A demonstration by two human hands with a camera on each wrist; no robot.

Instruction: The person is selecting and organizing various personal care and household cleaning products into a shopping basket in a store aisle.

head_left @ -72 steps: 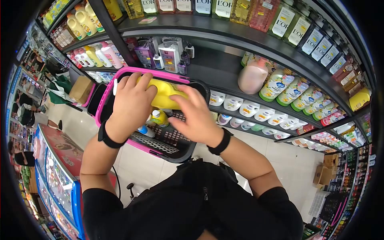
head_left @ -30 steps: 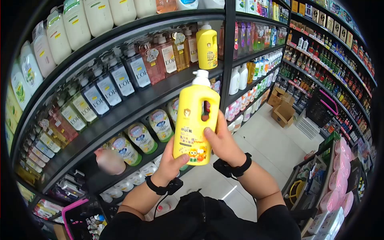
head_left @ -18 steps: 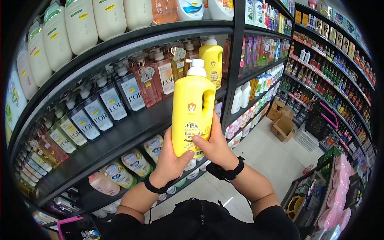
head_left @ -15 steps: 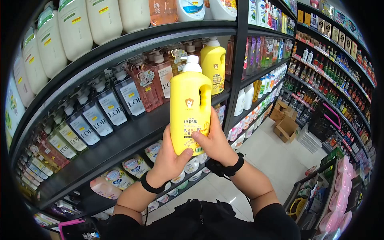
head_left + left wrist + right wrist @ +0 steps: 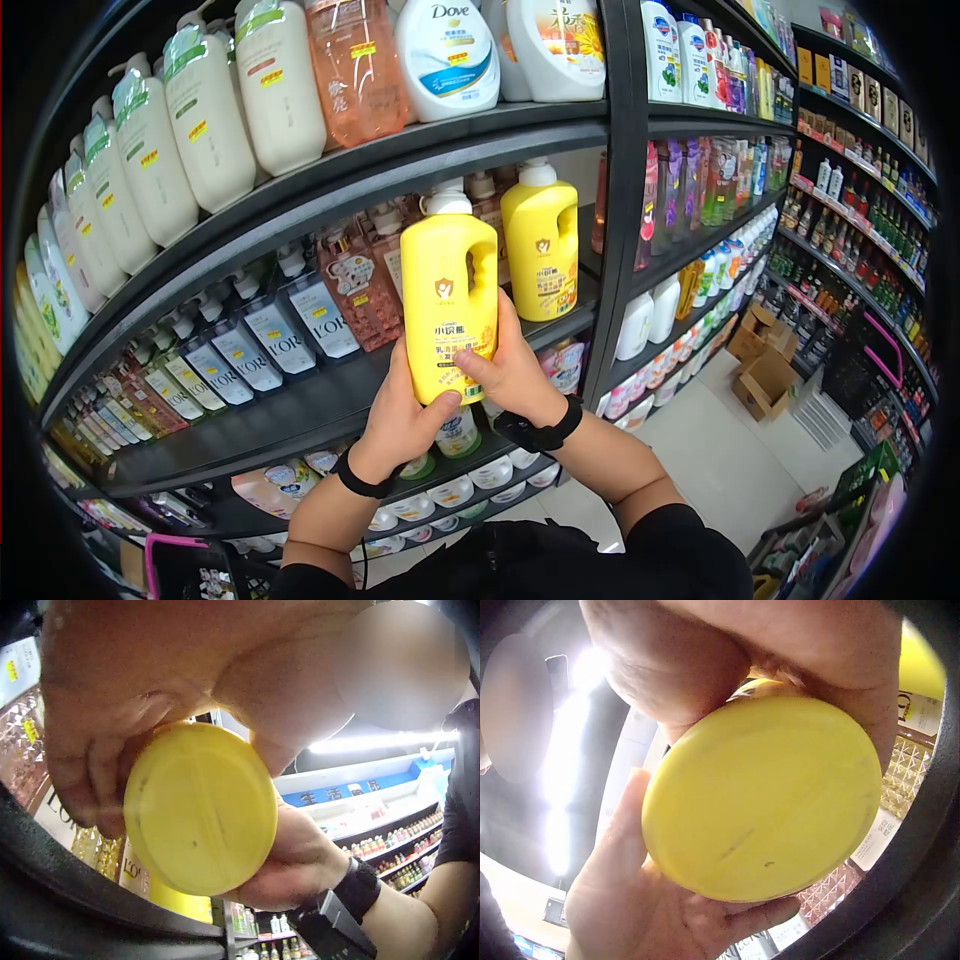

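A yellow pump bottle (image 5: 450, 290) with a white pump top and a loop handle stands upright in front of the middle shelf, its printed front facing me. My left hand (image 5: 400, 415) grips its lower left side, thumb across the front near the base. On the lower right side my right hand (image 5: 512, 375) holds it, thumb over the printed label. From below, the left wrist view shows the bottle's round base (image 5: 199, 810) between both hands. A matching yellow bottle (image 5: 540, 250) stands on the shelf just to the right, behind the held one.
Clear and pink L'OR pump bottles (image 5: 320, 315) line the middle shelf (image 5: 250, 430) at left. Large white bottles (image 5: 205, 120) fill the shelf above. A dark upright post (image 5: 622, 200) divides the racks. A basket with a pink handle (image 5: 150, 565) is at lower left.
Both hands held the yellow bottle over the pink-rimmed basket, then raised it upright to the middle shelf. The view has swung right, then tilted up, bringing more of the top shelf into sight.
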